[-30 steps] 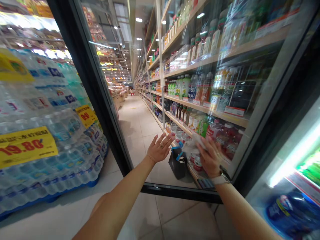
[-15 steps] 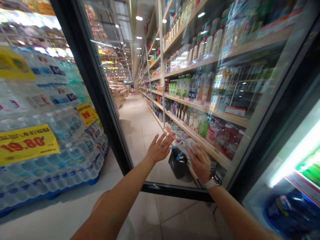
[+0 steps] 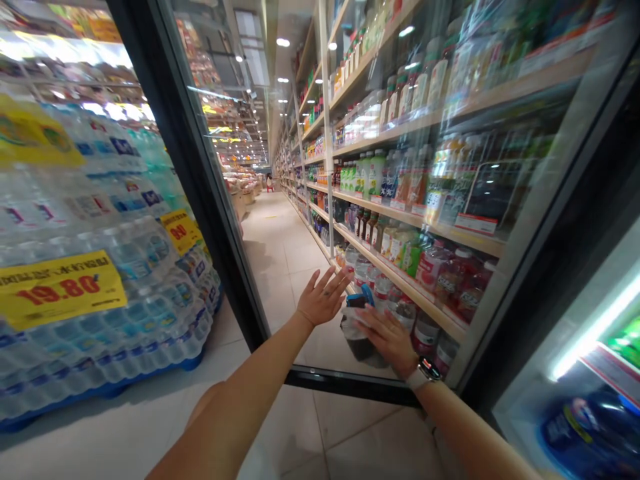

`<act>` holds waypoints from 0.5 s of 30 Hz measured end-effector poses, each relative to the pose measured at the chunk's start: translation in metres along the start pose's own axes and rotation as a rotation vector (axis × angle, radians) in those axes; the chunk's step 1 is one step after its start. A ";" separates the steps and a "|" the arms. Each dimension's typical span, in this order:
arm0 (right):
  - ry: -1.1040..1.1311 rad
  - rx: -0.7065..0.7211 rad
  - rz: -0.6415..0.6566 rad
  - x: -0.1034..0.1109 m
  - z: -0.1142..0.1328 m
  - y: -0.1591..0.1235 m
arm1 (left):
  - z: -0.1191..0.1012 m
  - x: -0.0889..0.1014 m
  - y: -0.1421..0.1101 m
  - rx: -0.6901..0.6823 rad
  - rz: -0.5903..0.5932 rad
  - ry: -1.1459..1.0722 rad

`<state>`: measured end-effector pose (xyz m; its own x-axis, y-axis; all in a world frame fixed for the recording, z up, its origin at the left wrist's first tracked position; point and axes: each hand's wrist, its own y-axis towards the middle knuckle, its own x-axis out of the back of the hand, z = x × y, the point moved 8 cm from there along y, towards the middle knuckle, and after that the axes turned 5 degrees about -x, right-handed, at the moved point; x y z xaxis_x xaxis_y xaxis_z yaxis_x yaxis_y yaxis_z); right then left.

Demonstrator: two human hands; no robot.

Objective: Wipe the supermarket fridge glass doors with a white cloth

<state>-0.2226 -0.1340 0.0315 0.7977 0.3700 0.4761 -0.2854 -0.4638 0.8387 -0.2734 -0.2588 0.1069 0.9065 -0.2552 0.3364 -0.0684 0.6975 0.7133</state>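
The glass door, set in a black frame, stands in front of the person. The left hand is wide, fingers extended and spread, palm towards the pane; it holds nothing visible. The right hand holds a pale cloth flat under its extended, closely set fingers at the lower part of the pane; the cloth is partly hidden and blurred, and its full outline cannot be told. A watch is worn on the right wrist. Seen through the pane, a dark bag with blue parts sits on the tiled floor, beside shelves of bottled drinks. To the left are stacked packs of bottled water, with a yellow price sign reading 19.80. A blue bottle lies at lower right, below a bright light strip.
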 end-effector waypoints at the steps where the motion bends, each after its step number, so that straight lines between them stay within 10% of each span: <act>1: -0.031 -0.069 -0.049 0.011 -0.013 0.005 | 0.000 0.001 0.000 -0.004 -0.013 0.001; 10: -0.191 -0.572 -0.644 0.106 -0.110 0.006 | 0.001 -0.005 -0.002 -0.001 0.012 -0.008; 15: -0.159 -0.648 -0.661 0.099 -0.105 0.007 | 0.000 -0.004 -0.001 -0.003 0.012 -0.007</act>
<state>-0.2010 -0.0160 0.1118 0.9531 0.2620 -0.1514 0.0499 0.3573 0.9327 -0.2765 -0.2585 0.1044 0.9027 -0.2512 0.3494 -0.0783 0.7024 0.7074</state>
